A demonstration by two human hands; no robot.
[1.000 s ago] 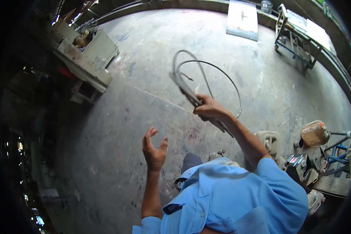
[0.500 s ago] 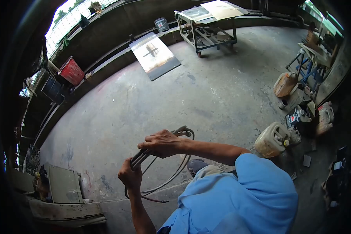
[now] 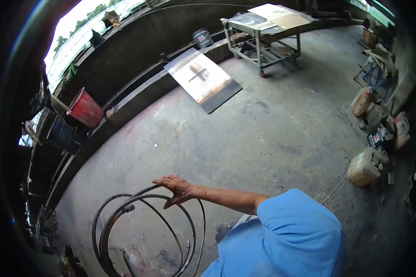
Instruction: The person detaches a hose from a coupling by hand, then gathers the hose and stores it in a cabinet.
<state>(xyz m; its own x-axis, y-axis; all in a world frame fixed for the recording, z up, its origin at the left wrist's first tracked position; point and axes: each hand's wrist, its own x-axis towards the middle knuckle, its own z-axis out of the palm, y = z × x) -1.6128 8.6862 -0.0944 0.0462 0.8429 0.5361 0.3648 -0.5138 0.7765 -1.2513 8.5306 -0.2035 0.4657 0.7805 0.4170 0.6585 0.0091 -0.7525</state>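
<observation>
My right hand is over the top of a large coil of dark hose, its thumb and fingers spread apart around the upper loops without closing on them. The coil has opened into wide loops at the lower left, running off the bottom edge of the view. A metal hose end shows inside the upper loops, and another small fitting hangs on the right side. My left hand is out of view.
A flat panel with a dark cross-shaped mark lies ahead on the concrete floor. Beyond are a wheeled metal table and a grey bucket. A red bucket is at left; a plastic jug and other containers stand at right.
The hose, bunched between both hands before, now hangs in wide loops lower left. My right hand has moved down and left and opened; my left hand has left the view. The camera view has shifted.
</observation>
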